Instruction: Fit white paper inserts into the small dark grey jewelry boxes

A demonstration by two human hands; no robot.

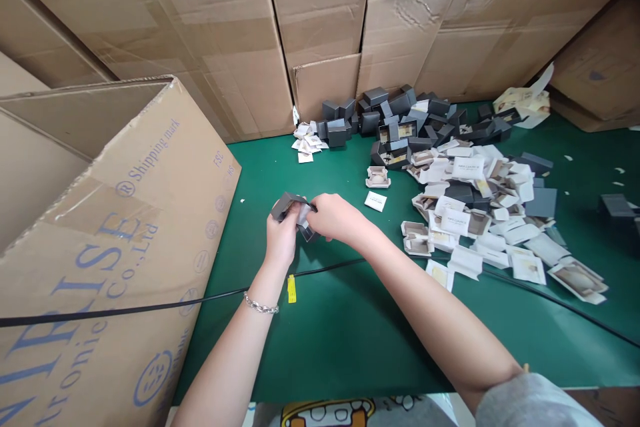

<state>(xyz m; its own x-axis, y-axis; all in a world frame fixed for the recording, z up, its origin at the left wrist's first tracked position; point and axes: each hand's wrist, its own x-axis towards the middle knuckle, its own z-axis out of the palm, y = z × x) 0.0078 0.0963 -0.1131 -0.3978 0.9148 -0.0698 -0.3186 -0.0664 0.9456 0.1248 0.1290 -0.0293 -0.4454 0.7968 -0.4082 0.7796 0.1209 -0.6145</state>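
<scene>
My left hand [281, 240] is wrapped round a small dark grey box [286, 204], held just above the green table with its lid raised. From the right, my right hand [337, 217] pinches at the box's edge, its fingertips partly hidden inside or behind it. A pale piece shows within the box between the hands. Right of the hands lie a small white printed card [375, 201] and an opened white paper insert [378, 177].
Dark boxes [400, 120] are heaped at the back, with white inserts and cards [470, 167] piled at right. Small white packets [307, 140] lie back left. A large open carton [165, 213] stands left. A black cable [330, 268] with a yellow tag [292, 289] crosses the table.
</scene>
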